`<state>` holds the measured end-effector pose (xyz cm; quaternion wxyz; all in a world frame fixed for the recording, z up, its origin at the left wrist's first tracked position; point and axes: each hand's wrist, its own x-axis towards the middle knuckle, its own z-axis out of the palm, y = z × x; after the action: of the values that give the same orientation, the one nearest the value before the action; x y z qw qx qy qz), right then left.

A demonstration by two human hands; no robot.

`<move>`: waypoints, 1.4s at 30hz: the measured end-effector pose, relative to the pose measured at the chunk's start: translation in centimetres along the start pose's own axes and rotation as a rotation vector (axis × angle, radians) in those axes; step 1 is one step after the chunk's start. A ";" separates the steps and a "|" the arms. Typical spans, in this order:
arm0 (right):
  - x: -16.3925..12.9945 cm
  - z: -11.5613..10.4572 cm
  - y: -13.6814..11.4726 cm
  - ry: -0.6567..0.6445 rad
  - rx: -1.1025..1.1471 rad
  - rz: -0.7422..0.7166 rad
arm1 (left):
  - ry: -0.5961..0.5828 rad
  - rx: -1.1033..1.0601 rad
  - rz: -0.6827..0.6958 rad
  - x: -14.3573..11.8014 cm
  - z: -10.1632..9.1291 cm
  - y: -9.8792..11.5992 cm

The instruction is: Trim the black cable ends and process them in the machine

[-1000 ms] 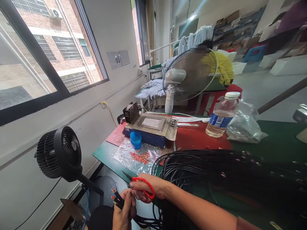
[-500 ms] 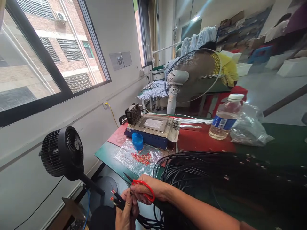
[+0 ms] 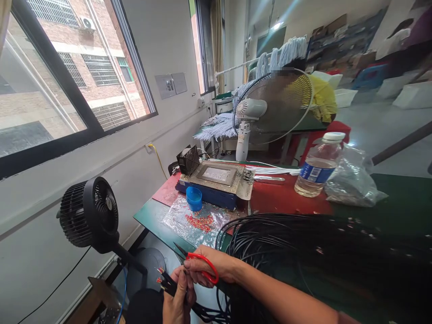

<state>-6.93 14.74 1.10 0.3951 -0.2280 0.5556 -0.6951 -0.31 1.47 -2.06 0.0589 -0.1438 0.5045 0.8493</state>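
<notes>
**Cable ends pinched at the counter's edge, snips in the other hand**

Nearest, the left hand (image 3: 177, 301) is closed round a small bunch of black cable ends (image 3: 165, 280), tips fanned outward so their red-orange ends show clear of the fingers. The right hand (image 3: 207, 265) grips red-handled snips (image 3: 199, 262), thumb through the loop, blades pointing left just above the bunch, close enough to reach the tips. The cables trail back into a big black coil (image 3: 303, 252) on the green counter (image 3: 148, 216). Beyond lie red offcuts (image 3: 199, 222) on clear plastic, a blue cap (image 3: 195, 198), a metal-topped machine (image 3: 216, 180), a water bottle (image 3: 319, 165) and a white fan (image 3: 270, 108).
</notes>
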 end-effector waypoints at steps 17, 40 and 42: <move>0.2 -0.3 0.5 -0.015 0.036 -0.027 | 0.042 -0.024 0.022 -0.1 0.1 0.2; 0.2 0.0 0.2 0.114 -0.119 -0.003 | 0.099 -0.004 0.016 -0.2 0.6 0.6; 0.3 -0.1 0.3 0.165 -0.211 0.002 | 0.125 -0.050 -0.035 -0.2 0.5 0.9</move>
<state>-7.03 14.55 0.78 0.3226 -0.2096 0.6565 -0.6488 -0.42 1.54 -1.03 0.0387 -0.2067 0.4831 0.8499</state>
